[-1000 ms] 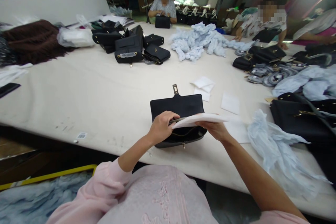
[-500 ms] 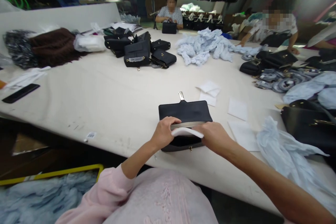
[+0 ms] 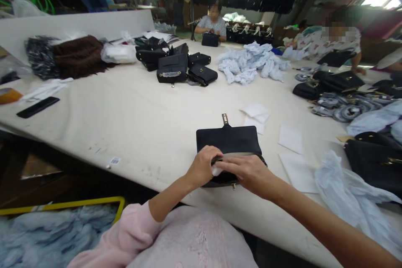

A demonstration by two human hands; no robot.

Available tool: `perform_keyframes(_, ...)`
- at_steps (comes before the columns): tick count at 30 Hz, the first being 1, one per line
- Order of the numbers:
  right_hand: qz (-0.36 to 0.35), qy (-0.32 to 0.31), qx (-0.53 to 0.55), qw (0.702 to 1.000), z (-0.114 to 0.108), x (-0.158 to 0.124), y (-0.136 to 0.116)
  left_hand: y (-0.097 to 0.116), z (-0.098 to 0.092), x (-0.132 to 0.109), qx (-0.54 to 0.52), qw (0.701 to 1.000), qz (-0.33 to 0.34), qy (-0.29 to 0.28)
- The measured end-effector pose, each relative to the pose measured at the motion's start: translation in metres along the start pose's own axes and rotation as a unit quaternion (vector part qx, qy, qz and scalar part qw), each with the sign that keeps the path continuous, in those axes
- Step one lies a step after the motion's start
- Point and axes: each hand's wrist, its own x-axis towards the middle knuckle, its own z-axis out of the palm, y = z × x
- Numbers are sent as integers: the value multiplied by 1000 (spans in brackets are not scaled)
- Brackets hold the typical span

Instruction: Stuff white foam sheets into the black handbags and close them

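Note:
A small black handbag point(image 3: 228, 140) lies open on the table in front of me, its flap with a metal clasp point(image 3: 224, 118) folded away from me. My left hand point(image 3: 204, 167) grips the near rim of the bag's mouth, fingers curled. My right hand point(image 3: 248, 171) lies over the opening, its fingers pressing a white paper sheet point(image 3: 216, 171) down into the bag; only a small corner of the sheet still shows.
Loose white sheets point(image 3: 290, 138) lie right of the bag, with pale blue tissue point(image 3: 345, 184) and another black bag point(image 3: 373, 159) beyond. More black bags point(image 3: 176, 65) and a tissue pile point(image 3: 251, 63) sit farther back. Other people work at the far side. A black phone point(image 3: 37, 106) lies left.
The white sheet, held above the bag a second ago, has gone almost wholly inside. My right hand has moved left over the opening. My view has shifted slightly.

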Motion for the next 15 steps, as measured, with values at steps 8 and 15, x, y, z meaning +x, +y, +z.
perform_keyframes(8,117,-64,-197,971,6,-1,-7,-6,2,5,4,998,-46,52)
perform_keyframes(15,81,-97,-182,975,16,12,-10,0,8,-3,20,995,-49,87)
